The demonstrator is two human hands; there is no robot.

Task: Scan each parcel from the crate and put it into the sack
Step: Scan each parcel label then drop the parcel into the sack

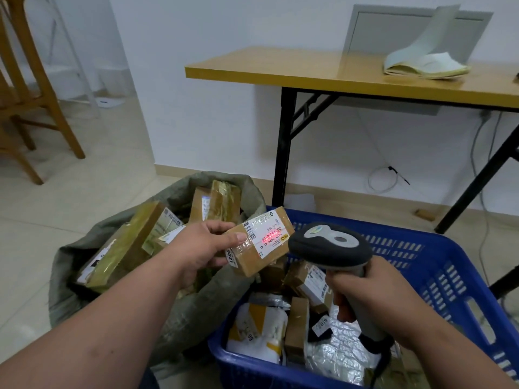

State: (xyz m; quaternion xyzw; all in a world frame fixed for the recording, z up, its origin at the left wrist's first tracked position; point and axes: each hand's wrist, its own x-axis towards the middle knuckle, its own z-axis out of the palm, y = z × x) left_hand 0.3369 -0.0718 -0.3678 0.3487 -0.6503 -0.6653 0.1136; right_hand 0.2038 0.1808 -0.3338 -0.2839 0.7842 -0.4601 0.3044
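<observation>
Tiled floor [84, 192] carries grey sack [179, 313], blue crate [438, 265], table [309, 70].

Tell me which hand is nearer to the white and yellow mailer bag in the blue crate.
Right. The right hand grips the scanner over the crate, just right of the white and yellow mailer bag. The left hand holds a small parcel higher, over the sack.
</observation>
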